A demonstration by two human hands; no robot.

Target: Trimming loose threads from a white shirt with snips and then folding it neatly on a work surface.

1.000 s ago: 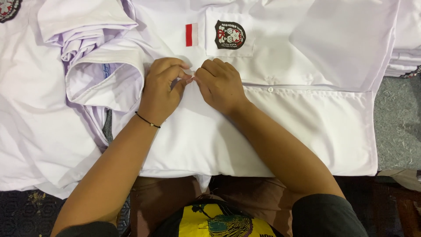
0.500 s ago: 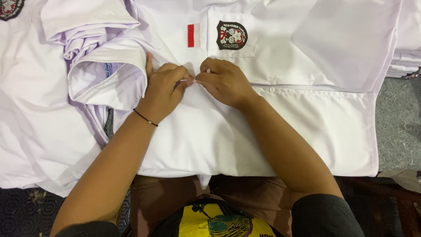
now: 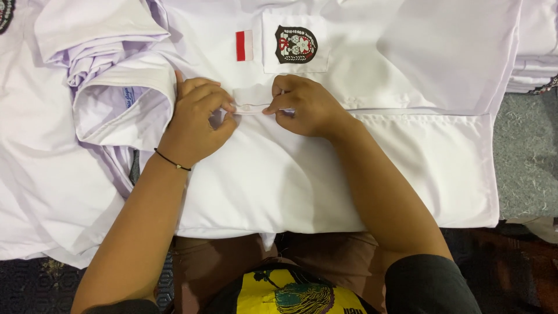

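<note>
Your left hand (image 3: 197, 119) and right hand (image 3: 305, 104) each pinch the front placket (image 3: 251, 107) of a white uniform shirt (image 3: 325, 174) lying flat before you, just below its red-and-white flag patch (image 3: 244, 45) and crest-badged chest pocket (image 3: 295, 43). More white shirts (image 3: 40, 174) lie alongside.

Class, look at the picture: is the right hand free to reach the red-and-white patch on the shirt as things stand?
Probably yes. The right hand lies just below the patch, with only flat shirt between them; nothing covers the patch. The hand is pinching the shirt's edge, though.
</note>
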